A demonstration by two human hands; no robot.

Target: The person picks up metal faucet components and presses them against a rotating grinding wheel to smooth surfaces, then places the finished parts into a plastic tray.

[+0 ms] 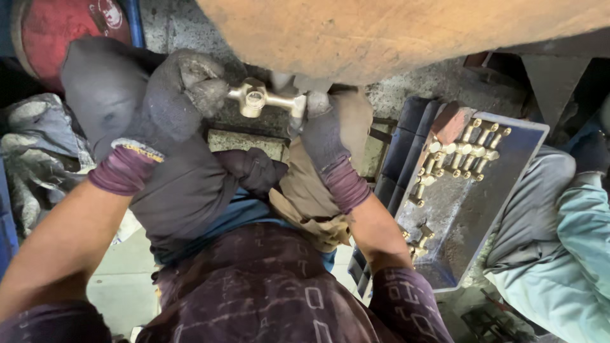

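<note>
Both my hands wear dark grey gloves with purple cuffs. My left hand (171, 101) grips the left end of a brass fitting (257, 98), a T-shaped valve body. My right hand (324, 133) pinches its right end from below. The fitting is held just under a large tan buffing wheel (394, 32) that fills the top of the view; whether they touch I cannot tell. Dark and tan cloths lie across my lap beneath the hands.
To my right a grey metal tray (470, 209) holds several brass fittings (460, 155) in rows at its far end and a few near its front. Another person's legs in light trousers (559, 241) sit at the right. A red round object (63, 25) is top left.
</note>
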